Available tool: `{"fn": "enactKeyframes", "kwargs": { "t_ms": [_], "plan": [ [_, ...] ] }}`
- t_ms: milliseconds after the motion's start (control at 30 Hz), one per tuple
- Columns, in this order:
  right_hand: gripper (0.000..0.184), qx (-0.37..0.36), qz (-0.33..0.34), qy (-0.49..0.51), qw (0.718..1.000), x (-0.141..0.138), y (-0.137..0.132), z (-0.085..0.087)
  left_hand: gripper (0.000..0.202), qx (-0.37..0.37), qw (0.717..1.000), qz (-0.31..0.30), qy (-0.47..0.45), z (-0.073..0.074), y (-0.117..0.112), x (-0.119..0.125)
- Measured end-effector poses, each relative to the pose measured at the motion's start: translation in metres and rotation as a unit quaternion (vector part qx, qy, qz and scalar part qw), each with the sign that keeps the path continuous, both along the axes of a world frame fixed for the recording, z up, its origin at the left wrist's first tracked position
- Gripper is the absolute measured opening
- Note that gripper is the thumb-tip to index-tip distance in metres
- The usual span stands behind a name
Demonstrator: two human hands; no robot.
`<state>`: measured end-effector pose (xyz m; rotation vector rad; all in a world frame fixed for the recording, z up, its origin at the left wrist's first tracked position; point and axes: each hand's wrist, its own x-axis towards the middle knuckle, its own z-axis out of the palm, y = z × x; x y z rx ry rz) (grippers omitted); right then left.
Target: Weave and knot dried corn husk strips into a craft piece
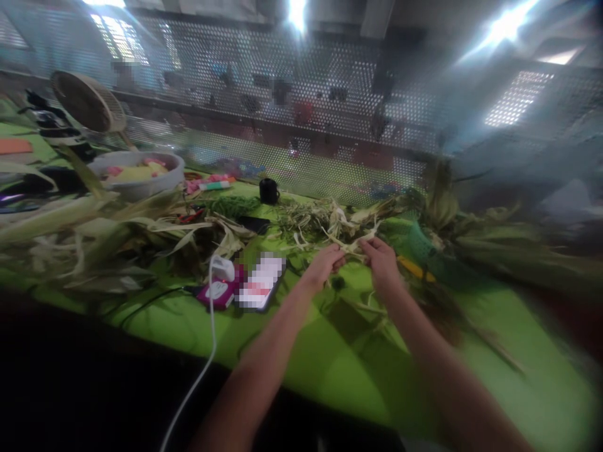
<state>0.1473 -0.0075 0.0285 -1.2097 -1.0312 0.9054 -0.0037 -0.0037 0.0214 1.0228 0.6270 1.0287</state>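
Observation:
Both of my hands meet over the green table, holding a pale strip of dried corn husk (pixel 351 248) between them. My left hand (pixel 326 262) pinches its left side, fingers closed. On its right side, my right hand (pixel 379 256) grips with thumb and fingers pressed together. Just beyond lies a heap of shredded husk (pixel 306 221), pale and curled. Loose husk strips (pixel 370 307) lie on the table below my right hand. Fine detail of the held strip is blurred.
A phone (pixel 261 282) lies left of my hands, beside a magenta power box (pixel 220 290) with a white plug (pixel 222 268) and cable. Long husks (pixel 141 232) cover the left side. A black mug (pixel 269 191), a basin (pixel 176 171), a fan (pixel 89 103) and a green basket (pixel 419 238) stand farther back.

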Motion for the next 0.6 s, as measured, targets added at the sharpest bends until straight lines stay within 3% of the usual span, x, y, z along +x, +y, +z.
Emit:
{"fn": "enactKeyframes", "kwargs": {
  "t_ms": [167,267,367,433,500,600],
  "plan": [
    [0.04,0.011,-0.016,-0.01,1.0,0.005,0.003,0.0,0.036,0.011,1.0,0.004,0.023,0.001,-0.001,0.0],
    [0.042,0.004,0.0,-0.149,0.989,0.018,0.001,0.01,0.033,0.058,0.997,0.02,0.05,-0.004,0.003,-0.002],
    [0.042,0.021,-0.042,-0.371,0.927,0.033,-0.004,0.025,0.034,0.111,0.989,0.036,0.089,-0.011,0.009,-0.001],
    [0.035,0.082,-0.076,-0.447,0.888,0.033,-0.007,0.034,0.034,0.128,0.985,0.034,0.109,-0.013,0.011,0.001],
    [0.027,0.14,-0.003,-0.467,0.873,0.026,-0.006,0.039,0.03,0.128,0.986,0.013,0.105,-0.014,0.011,0.003],
    [0.019,0.131,0.101,-0.446,0.879,0.008,0.002,0.04,0.029,0.106,0.992,-0.021,0.072,-0.014,0.009,0.007]
  ]
}}
